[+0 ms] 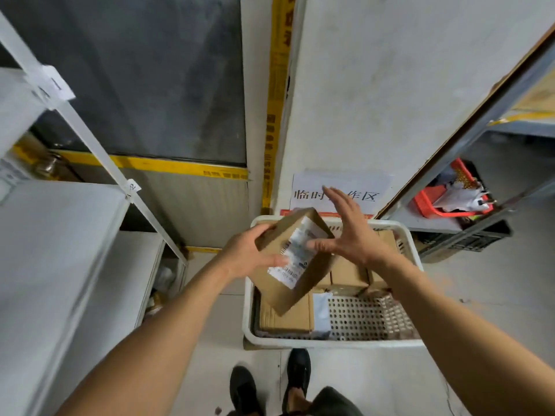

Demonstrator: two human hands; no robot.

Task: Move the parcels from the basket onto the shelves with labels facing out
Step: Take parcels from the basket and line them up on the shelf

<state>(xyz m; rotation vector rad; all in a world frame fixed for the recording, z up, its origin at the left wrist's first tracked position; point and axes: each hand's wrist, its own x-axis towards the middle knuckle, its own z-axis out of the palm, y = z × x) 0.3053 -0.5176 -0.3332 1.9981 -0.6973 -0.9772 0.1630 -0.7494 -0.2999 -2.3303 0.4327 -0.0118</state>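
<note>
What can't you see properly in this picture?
- Head view: the label on the held box is blurred, its print unreadable.
- The wall sign is partly covered by the right hand.
- The boxes in the basket are partly hidden by the held box, which the left hand grips.
- The shelf tags are too small.

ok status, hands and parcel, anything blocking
Left hand grips cardboard parcel above white basket, label up. Right hand open, thumb on label. More parcels in basket. Nothing blocking.
</note>
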